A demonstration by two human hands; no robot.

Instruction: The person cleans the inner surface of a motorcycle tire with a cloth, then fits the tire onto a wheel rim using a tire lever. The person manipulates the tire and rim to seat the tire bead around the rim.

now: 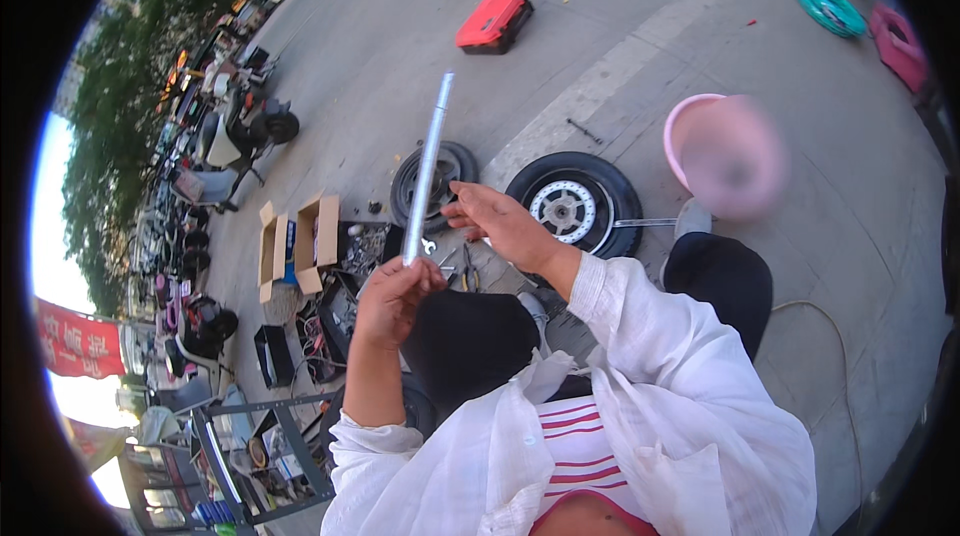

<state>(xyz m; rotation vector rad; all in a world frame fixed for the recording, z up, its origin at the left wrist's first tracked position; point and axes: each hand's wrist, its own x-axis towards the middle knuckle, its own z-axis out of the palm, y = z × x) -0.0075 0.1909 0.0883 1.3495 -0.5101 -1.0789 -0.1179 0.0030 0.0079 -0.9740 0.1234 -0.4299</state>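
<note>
My left hand (395, 298) is closed around the lower end of a long silver metal rod (428, 171), which points up and away and has a narrower tip. To its right my right hand (505, 224) is held in the air, fingers stretched out, apart from the rod. Beyond the right hand a wheel with a black tyre (625, 198) and a white brake disc (562, 210) lies flat on the ground. A metal bar (648, 223) reaches from that wheel toward my shoe. Farther left lies a second, dark wheel (407, 181), partly covered by the rod.
Pliers (467, 271) and a small spanner (429, 247) lie near cardboard boxes (316, 236) and trays of parts. At right is a pink basin (690, 141), partly blurred; a red case (494, 22) lies farther off. Scooters (225, 136) line the left. A hose (835, 336) crosses the ground.
</note>
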